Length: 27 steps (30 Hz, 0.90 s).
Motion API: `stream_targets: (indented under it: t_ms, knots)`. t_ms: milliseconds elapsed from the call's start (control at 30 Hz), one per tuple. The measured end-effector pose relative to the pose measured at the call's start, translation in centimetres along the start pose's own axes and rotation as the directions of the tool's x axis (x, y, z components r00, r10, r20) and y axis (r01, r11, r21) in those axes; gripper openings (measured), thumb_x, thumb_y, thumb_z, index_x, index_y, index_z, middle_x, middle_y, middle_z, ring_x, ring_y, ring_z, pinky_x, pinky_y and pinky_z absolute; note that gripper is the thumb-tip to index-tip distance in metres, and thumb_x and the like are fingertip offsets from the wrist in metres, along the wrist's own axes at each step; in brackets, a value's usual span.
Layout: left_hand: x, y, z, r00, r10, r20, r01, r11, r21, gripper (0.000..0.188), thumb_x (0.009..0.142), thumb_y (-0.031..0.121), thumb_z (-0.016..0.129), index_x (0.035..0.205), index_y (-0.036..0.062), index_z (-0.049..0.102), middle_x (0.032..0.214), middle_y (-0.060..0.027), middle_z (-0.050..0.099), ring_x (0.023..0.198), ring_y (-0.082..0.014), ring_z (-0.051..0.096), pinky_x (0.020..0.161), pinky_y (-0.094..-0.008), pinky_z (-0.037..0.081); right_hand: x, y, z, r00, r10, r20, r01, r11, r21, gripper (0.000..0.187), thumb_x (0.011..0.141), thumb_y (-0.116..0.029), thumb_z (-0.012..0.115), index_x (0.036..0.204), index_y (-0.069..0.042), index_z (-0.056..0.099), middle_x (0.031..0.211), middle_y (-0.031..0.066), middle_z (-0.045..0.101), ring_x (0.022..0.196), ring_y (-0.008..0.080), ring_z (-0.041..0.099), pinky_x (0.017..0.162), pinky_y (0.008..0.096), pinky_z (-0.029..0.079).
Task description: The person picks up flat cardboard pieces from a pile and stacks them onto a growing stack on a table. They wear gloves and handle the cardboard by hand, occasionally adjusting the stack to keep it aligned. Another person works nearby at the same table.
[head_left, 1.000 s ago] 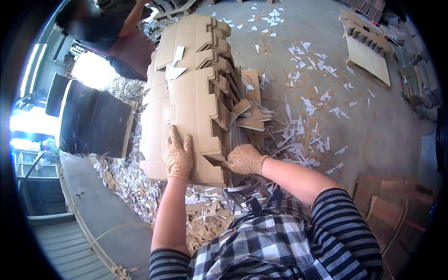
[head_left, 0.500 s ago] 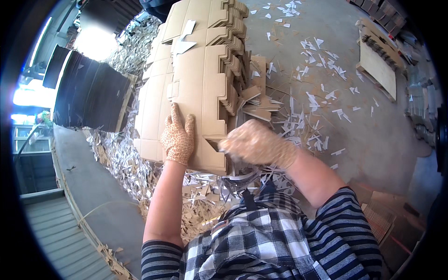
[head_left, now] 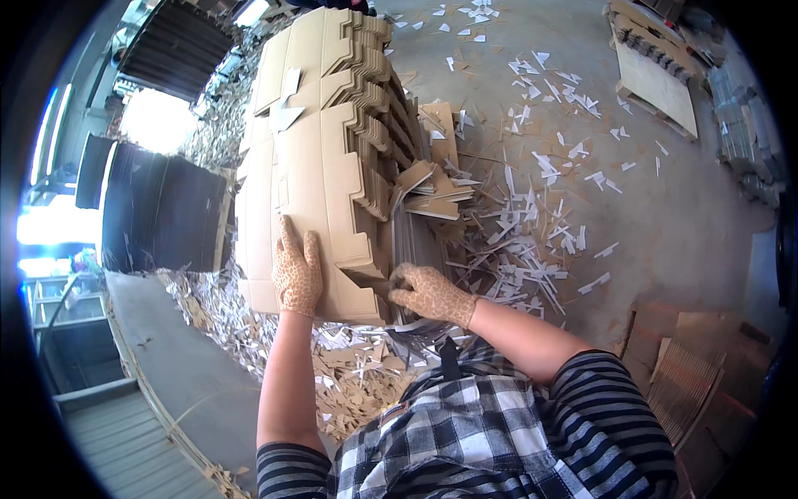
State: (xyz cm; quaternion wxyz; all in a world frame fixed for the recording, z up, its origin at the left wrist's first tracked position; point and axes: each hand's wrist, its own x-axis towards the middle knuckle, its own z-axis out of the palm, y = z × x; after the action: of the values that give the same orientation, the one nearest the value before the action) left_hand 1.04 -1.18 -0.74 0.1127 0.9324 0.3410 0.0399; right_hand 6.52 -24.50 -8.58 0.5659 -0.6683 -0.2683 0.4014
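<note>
A tall stack of die-cut brown cardboard blanks (head_left: pixel 309 179) stands in front of me, with notched, stepped edges along its right side. My left hand (head_left: pixel 297 274), in a patterned tan glove, lies on the top blank near its front end, fingers stretched out. At the front right corner, beside a dark notch in the stack, is my right hand (head_left: pixel 434 296) in a matching glove. Its fingers are curled in against the edge; whatever they hold is hidden. Two white paper scraps (head_left: pixel 289 118) rest on the top blank farther back.
Cardboard offcuts (head_left: pixel 439 200) jut out right of the stack. White and brown scraps (head_left: pixel 532 266) litter the floor. A dark cylindrical stack (head_left: pixel 162 208) stands left, a wooden pallet (head_left: pixel 661 91) far right. Cardboard pieces (head_left: pixel 686 387) lean near right.
My right hand, blurred before, has come down and closer against the stack's front right corner. My left hand stays flat on the top blank. The whole view has shifted a little.
</note>
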Motion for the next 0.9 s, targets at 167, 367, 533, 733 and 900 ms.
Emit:
stream_targets:
  t_ms: [167,367,533,733,900]
  knots:
    - [0.1,-0.6,0.5,1.0,0.009,-0.011,-0.009,1.0,0.003,0.066,0.103,0.043,0.046,0.154,0.0055,0.029,0.134,-0.0292,0.052,0.118,-0.0437,0.057,0.099,-0.0499,0.046,-0.4,-1.6,2.0,0.971,-0.03,-0.236,-0.04,0.957,-0.288,0.038,0.09,-0.032,0.067,0.103,0.004,0.06,0.091,0.0249,0.068,0.092,0.0418,0.067,0.079,0.0501,0.052]
    - [0.2,-0.6,0.7,0.999,0.034,-0.016,-0.034,0.999,-0.015,0.066,0.103,0.042,0.047,0.155,0.0058,0.029,0.132,-0.0279,0.054,0.116,-0.0418,0.059,0.098,-0.0496,0.047,0.0,-1.2,2.7,0.988,-0.005,-0.151,-0.047,0.939,-0.342,0.039,0.089,-0.031,0.067,0.1,0.005,0.059,0.09,0.0283,0.066,0.09,0.0453,0.065,0.08,0.0521,0.051]
    - [0.1,-0.2,0.4,1.0,0.017,-0.006,-0.017,1.0,-0.017,0.066,0.103,0.042,0.047,0.154,0.0055,0.029,0.133,-0.0276,0.053,0.117,-0.0411,0.058,0.098,-0.0493,0.047,2.2,-2.3,0.4,0.992,0.119,-0.038,-0.125,0.938,-0.322,0.048,0.084,-0.043,0.067,0.094,0.005,0.07,0.095,0.0286,0.068,0.092,0.0442,0.067,0.083,0.0505,0.052]
    - [0.2,0.2,0.0,1.0,-0.025,0.009,0.025,1.0,-0.005,0.065,0.103,0.044,0.046,0.155,0.0079,0.03,0.13,-0.0266,0.055,0.118,-0.0403,0.058,0.099,-0.049,0.046,2.7,-1.9,1.1,0.985,0.166,0.04,-0.137,0.908,-0.397,0.049,0.086,-0.044,0.063,0.09,0.005,0.073,0.094,0.0287,0.069,0.092,0.0437,0.067,0.084,0.0505,0.053]
    - [0.2,-0.2,0.4,0.999,-0.033,-0.016,0.032,0.999,-0.027,0.065,0.102,0.044,0.047,0.155,0.0102,0.031,0.128,-0.025,0.056,0.115,-0.0399,0.059,0.097,-0.0488,0.047,2.3,-3.2,1.4,0.991,0.125,0.044,-0.092,0.884,-0.459,0.048,0.09,-0.042,0.058,0.091,0.003,0.074,0.09,0.0278,0.069,0.089,0.0444,0.068,0.083,0.0499,0.054]
